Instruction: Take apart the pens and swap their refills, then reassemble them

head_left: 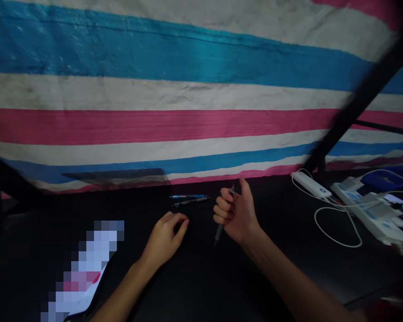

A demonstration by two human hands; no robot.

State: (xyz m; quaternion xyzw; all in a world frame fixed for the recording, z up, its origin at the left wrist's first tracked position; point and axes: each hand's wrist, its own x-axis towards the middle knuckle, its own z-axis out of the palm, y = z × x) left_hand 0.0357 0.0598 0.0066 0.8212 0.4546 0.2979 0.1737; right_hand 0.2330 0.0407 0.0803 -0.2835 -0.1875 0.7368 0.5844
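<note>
My right hand [237, 212] is raised with its fingers curled around a dark pen [219, 231]. The pen's tip points down and its clip end shows above the fingers, while the thumb sticks up apart from it. To the left, my left hand [168, 232] rests low over the black table, fingers bent and pressed together near the thumb; whether anything is between them is hidden. Just beyond the hands lie a blue pen [188, 196] and a dark pen with a grey barrel [193, 202], side by side on the table [201, 277].
A lit, partly pixelated screen [83, 273] lies at the left. On the right are a white power strip [372, 214] with plugs, a white device [310, 184] and looping white cables. A striped sheet [188, 125] hangs behind the table, with dark slanted bars at both sides.
</note>
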